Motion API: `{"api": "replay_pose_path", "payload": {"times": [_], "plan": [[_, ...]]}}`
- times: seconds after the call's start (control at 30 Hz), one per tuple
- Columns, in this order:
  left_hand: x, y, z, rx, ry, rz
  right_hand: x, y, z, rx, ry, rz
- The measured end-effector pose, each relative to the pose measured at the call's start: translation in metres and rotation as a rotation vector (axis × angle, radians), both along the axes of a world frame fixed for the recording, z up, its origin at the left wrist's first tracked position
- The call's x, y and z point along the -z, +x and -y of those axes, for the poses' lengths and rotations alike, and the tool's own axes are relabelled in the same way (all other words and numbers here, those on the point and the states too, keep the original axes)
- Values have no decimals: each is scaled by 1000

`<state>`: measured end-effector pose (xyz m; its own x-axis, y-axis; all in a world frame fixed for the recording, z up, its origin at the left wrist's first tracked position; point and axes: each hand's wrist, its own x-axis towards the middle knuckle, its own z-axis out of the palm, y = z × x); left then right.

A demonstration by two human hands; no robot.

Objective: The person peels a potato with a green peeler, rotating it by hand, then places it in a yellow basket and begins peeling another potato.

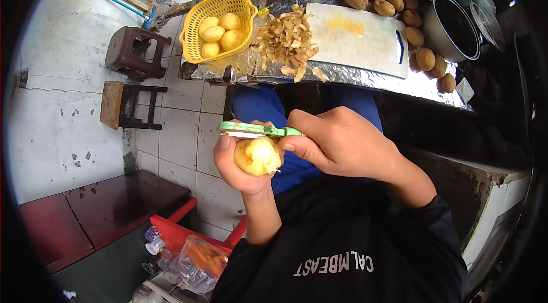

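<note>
My left hand (pixel 242 177) is wrapped round a mostly peeled potato (pixel 258 156), with a little brown skin showing on it. Closed on the handle of a green peeler (pixel 245 128) is my right hand (pixel 337 140). The peeler lies across the top of the potato, its white blade edge against it. Beyond my hands, a yellow basket (pixel 246 3) holds several peeled potatoes (pixel 213 33). A heap of peelings (pixel 287 37) lies between the basket and a white cutting board (pixel 365 46).
Several unpeeled potatoes (pixel 425 59) line the board's right side, beside a metal pot (pixel 454 26). Two stools (pixel 128 52) stand on the tiled floor at the left. A dark red table (pixel 114 211) and a plastic bag (pixel 200 263) are at the lower left.
</note>
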<state>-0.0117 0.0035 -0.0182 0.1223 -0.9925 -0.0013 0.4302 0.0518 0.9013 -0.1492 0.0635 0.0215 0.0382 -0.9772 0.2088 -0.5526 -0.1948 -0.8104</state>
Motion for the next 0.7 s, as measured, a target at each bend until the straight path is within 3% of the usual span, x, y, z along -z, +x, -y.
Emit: {"api": "replay_pose_path", "payload": {"times": [0.07, 0.1, 0.17, 0.23, 0.3, 0.43, 0.5, 0.7], "plan": [[0, 12, 6, 205, 127, -76, 0, 0, 1, 7, 9, 2], [3, 17, 12, 204, 129, -78, 1, 0, 2, 6, 10, 0], [9, 24, 23, 797, -56, -314, 4, -1, 7, 24, 20, 136], [3, 17, 21, 779, -82, -319, 4, -3, 12, 34, 70, 195], [0, 14, 20, 628, 72, -201, 5, -2, 15, 44, 123, 257], [3, 11, 29, 589, -60, -41, 14, 11, 17, 143, 76, 391], [2, 12, 31, 577, -38, -23, 15, 12, 18, 209, 188, 477], [11, 10, 41, 481, -204, 103, 24, 21, 24, 178, 220, 855]]}}
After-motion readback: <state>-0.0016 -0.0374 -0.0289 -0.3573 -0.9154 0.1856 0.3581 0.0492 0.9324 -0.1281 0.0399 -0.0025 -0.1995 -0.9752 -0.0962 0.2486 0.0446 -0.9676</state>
